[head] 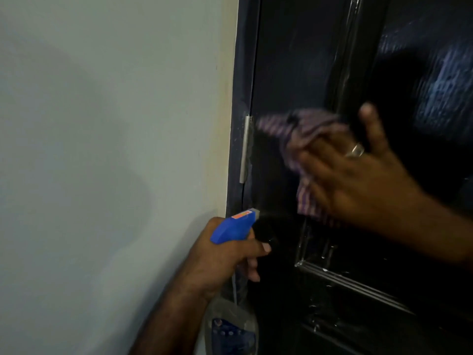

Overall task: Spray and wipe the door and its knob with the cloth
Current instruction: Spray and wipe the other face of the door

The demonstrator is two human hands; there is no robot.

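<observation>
Two hands busy at the hinge side of dark door [294, 60]. Left hand [220, 262] wrapped round blue-headed spray bottle [231, 230], one finger on or near the trigger, nozzle aimed at the panel just below the cloth. Right hand [358, 175] pressing striped cloth [297, 134] flat on the door, fingers mostly straight, thumb out; blurred. Knob not in view. Drips visible on lower moulding [345, 280].

Risks, judged:
- nozzle close to right hand, likely to wet fingers instead of door
- overspray onto pale wall [102, 149] and hinge [245, 149]
- runs left unwiped, streaks
- loose cloth tail snagging on hinge
</observation>
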